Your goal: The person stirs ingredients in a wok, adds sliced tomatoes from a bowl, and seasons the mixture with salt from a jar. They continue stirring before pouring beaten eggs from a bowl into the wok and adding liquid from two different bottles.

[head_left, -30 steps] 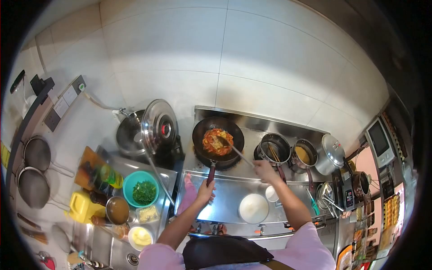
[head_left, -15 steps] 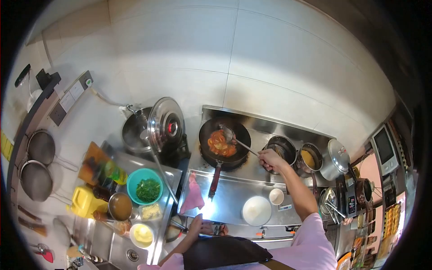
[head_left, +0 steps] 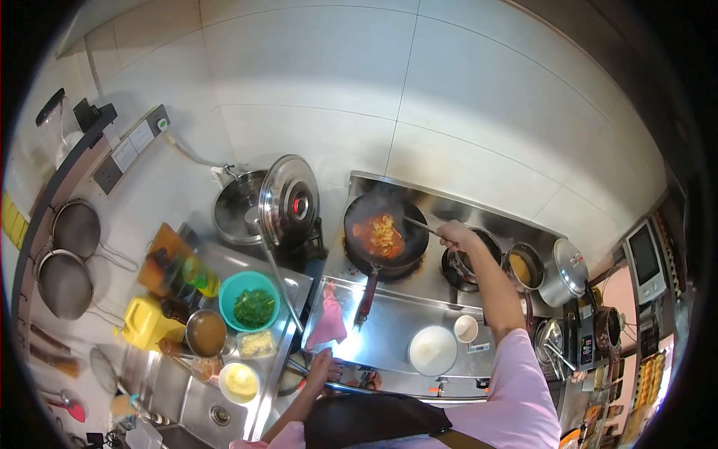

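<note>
My right hand (head_left: 456, 236) is closed around the handle of a metal ladle (head_left: 421, 224), which reaches into the wok (head_left: 413, 258) from the right. In the wok lies food in red sauce with yellowish pieces (head_left: 380, 236), and steam rises from it. The ladle's bowl is hard to make out against the dark pan. The wok's handle (head_left: 368, 295) points toward me, with no hand on it. My left hand (head_left: 324, 368) is low at the counter's front edge, just below a pink cloth (head_left: 327, 322). Its fingers look loose and partly apart, holding nothing visible.
Right of the wok stand a dark pan (head_left: 451, 271), a small pot of yellow liquid (head_left: 532, 263) and a lidded pot (head_left: 562, 273). A white bowl (head_left: 432, 350) and a cup (head_left: 465, 328) sit in front. To the left are a teal bowl of greens (head_left: 224, 299) and a large lid (head_left: 280, 198).
The ladle has shifted toward the wok's right side, and its bowl shows less. The food looks more gathered and steamier. My left hand's fingers are drawn in a little. The whole view has shifted slightly.
</note>
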The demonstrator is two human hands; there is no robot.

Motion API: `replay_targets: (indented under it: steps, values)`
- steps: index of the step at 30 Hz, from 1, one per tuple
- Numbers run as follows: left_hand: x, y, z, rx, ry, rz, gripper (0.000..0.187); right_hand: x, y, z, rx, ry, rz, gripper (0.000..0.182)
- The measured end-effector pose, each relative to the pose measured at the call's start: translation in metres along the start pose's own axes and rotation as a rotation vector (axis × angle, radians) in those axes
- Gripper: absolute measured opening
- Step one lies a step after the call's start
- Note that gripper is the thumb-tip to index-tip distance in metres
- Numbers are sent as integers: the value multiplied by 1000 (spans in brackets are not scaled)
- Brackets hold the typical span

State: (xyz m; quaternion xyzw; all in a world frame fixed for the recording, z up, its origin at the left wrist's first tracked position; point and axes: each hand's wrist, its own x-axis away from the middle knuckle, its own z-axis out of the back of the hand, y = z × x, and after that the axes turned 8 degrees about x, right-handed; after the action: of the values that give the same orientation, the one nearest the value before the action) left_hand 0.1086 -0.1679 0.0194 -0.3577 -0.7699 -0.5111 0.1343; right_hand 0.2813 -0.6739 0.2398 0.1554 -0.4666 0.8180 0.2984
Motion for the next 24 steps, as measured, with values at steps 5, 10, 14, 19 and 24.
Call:
replay_targets:
  steps: [5,10,14,19,24]
  values:
    - [-16,-3,15,-154,57,-216,36,46,-33,-50,661,119,306,31]
    - [-19,80,58,-485,526,-696,28,122,-5,-65,1160,294,411,49]
    - [-58,149,120,-981,697,-708,32,135,35,-79,1178,346,368,44]
    - [-74,195,117,-1424,733,18,62,123,84,-95,1020,407,412,49]
    - [-152,144,182,-1535,665,-224,67,140,80,-101,816,473,269,46]
